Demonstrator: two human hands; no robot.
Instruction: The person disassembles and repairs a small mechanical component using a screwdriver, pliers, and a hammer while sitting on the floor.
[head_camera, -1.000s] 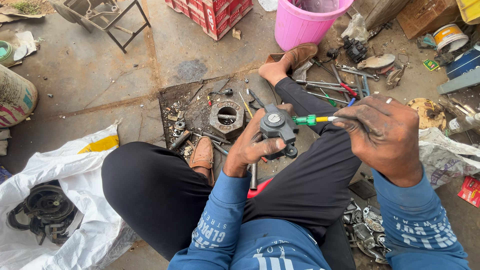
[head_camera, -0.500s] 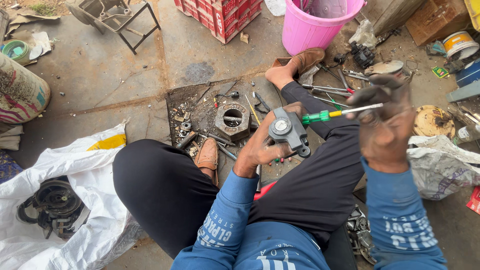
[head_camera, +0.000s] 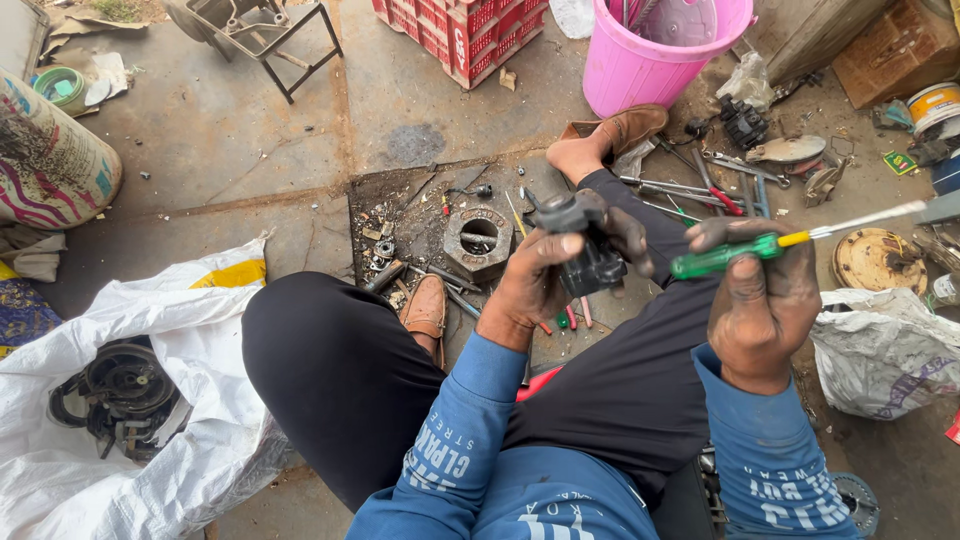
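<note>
My left hand (head_camera: 545, 275) grips a small black metal engine part (head_camera: 585, 250) above my lap. My right hand (head_camera: 765, 305) holds a green-handled screwdriver (head_camera: 740, 252) with a yellow collar; its shaft points right and up, away from the part. I sit cross-legged on a concrete floor in dark trousers, blue sleeves and brown shoes. A greasy metal plate (head_camera: 400, 225) lies in front of me with a round metal block (head_camera: 478, 238) and small bolts on it.
A pink bucket (head_camera: 655, 50) and red crate (head_camera: 460, 35) stand ahead. Wrenches and pliers (head_camera: 700, 190) lie by my outstretched foot. A white sack (head_camera: 150, 400) with a black round part (head_camera: 120, 395) lies left. A rusty disc (head_camera: 880, 260) and plastic bags sit right.
The screwdriver tip has come off the black part: my right hand turned it so the shaft now points right. My left hand tilted the part.
</note>
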